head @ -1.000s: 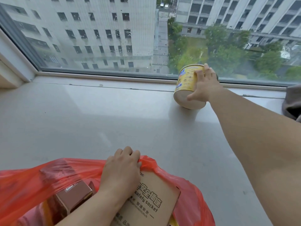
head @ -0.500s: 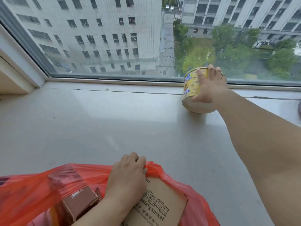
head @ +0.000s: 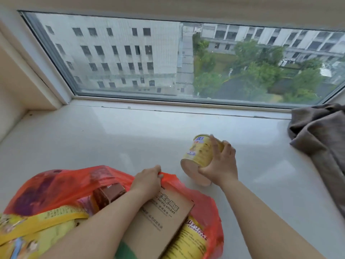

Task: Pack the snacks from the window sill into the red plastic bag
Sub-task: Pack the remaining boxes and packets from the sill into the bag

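I am grasping a round yellow snack tub (head: 200,153) with a pale base in my right hand (head: 220,165), fingers wrapped over its side and thumb under its lower edge; the tub is tilted, its base turned toward me, just above the pale glossy window sill (head: 112,139) and just beside the mouth of the red plastic bag (head: 56,184). My left hand (head: 147,181) is clenching the bag's far rim, pinching the red film at the top edge and holding the mouth open. Inside the bag, a flat brown cardboard box (head: 158,219) printed with black text is lying under my left forearm, a small brown carton (head: 108,193) is sitting behind it, a yellow snack packet (head: 188,242) is showing beneath the cardboard, and a crinkled yellow bag (head: 37,228) is filling the near left part. A crumpled grey-brown cloth (head: 321,131) is lying on the sill at the far right, well apart from the tub. Beyond the window glass (head: 130,58), pale buildings and green trees are showing.
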The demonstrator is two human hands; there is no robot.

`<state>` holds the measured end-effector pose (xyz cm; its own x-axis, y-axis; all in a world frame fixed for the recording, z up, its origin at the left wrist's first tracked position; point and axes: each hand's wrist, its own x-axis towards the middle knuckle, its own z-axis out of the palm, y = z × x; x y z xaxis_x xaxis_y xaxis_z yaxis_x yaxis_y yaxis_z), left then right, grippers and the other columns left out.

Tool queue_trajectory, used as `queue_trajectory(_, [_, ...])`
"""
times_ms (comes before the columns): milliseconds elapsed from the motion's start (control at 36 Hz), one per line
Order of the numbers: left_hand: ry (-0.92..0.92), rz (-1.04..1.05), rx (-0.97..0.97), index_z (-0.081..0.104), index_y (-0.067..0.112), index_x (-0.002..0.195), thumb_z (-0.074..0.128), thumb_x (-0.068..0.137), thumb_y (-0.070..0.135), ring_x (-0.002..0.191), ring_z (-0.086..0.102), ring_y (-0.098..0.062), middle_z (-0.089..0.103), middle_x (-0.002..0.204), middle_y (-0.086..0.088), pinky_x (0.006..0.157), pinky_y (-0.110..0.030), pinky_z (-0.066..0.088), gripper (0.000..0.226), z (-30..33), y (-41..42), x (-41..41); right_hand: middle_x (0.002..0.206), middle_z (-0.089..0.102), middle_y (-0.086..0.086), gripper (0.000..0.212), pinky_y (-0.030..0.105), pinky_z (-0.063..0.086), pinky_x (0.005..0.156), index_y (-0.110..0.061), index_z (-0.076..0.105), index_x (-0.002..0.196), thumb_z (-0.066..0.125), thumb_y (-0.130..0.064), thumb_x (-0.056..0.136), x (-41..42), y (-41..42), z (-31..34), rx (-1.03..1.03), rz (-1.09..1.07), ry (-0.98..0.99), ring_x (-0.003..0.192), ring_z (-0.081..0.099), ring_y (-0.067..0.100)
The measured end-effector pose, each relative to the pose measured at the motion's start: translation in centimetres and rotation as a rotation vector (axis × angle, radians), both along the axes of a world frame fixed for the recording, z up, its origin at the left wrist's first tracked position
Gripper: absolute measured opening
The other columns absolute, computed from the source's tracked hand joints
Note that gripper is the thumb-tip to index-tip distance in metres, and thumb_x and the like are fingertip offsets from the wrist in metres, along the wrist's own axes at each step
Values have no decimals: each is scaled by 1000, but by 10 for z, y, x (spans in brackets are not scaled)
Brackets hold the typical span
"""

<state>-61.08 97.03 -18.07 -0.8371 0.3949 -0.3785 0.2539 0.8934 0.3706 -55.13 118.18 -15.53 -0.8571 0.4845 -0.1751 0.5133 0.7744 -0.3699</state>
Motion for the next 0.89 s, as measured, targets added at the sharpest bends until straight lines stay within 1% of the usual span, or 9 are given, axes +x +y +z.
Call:
queue_trajectory(111, [31, 22, 32, 52, 18, 99, 40, 98, 29, 95, 57, -28, 64, 103, -9, 74, -33, 38, 16, 22, -14, 30, 138, 26, 11, 120, 36, 29, 108, -27, -3, 151, 70, -57, 60, 39, -24, 14, -68, -16, 4, 125, 29, 31])
queue_trajectory(278, [-7, 71, 135, 46, 22, 87, 42, 97, 30, 93, 57, -27, 64, 99, -8, 76, -34, 43, 13, 59, -42, 71, 150, 11, 12, 117, 40, 26, 110, -29, 1, 151, 74, -52, 62, 94, -50, 44, -31, -1, 46, 132, 22, 35])
queue_trajectory(389, [-16, 129, 194, 56, 20, 95, 46, 96, 33, 90, 58, -23, 65, 97, -3, 79, -35, 48, 16, 79, -71, 93, 147, 19, 15, 114, 46, 29, 108, -24, 15, 151, 79, -48, 60, 118, -66, 80, 36, -20, 256, 127, 26, 39])
queue_trajectory(472, [-14, 122, 229, 61, 27, 107, 50, 95, 31, 99, 58, -18, 65, 110, 4, 88, -34, 48, 17, 90, -95, 108, 143, 26, 13, 109, 47, 31, 106, -23, 22, 149, 82, -40, 60, 136, -83, 102, 3, -68, 437, 125, 29, 37])
queue_trajectory(583, [27, 138, 272, 62, 27, 117, 55, 93, 24, 111, 57, -15, 62, 121, 7, 95, -29, 45, 24, 109, -125, 123, 140, 26, 3, 104, 44, 39, 103, -28, 26, 147, 63, -60, 56, 157, -123, 122, -219, -146, 542, 126, 33, 29])
queue_trajectory(639, [69, 168, 309, 65, 23, 114, 56, 92, 17, 110, 58, -17, 65, 118, 4, 92, -25, 43, 24, 119, -142, 129, 139, 25, 0, 104, 45, 41, 102, -31, 27, 146, 58, -65, 52, 164, -146, 127, -337, -159, 559, 126, 36, 26])
queue_trajectory(722, [208, 225, 367, 66, 20, 109, 53, 91, 10, 107, 58, -19, 65, 113, 2, 86, -27, 43, 24, 134, -175, 141, 139, 22, -2, 97, 40, 42, 102, -34, 26, 146, 68, -55, 61, 175, -182, 125, -474, -115, 522, 127, 38, 22])
queue_trajectory(806, [380, 361, 468, 64, 21, 100, 53, 89, 7, 102, 56, -18, 61, 109, 3, 80, -28, 41, 21, 143, -214, 158, 135, 27, -1, 98, 43, 40, 104, -39, 33, 142, 58, -67, 51, 184, -216, 121, -593, -104, 485, 124, 42, 23])
queue_trajectory(889, [568, 519, 401, 66, 18, 103, 58, 81, 5, 104, 53, -25, 61, 110, -3, 85, -34, 41, 26, 136, -261, 173, 131, 30, 2, 93, 36, 40, 99, -32, 43, 137, 58, -62, 51, 189, -241, 128, -691, -121, 502, 96, 48, 4])
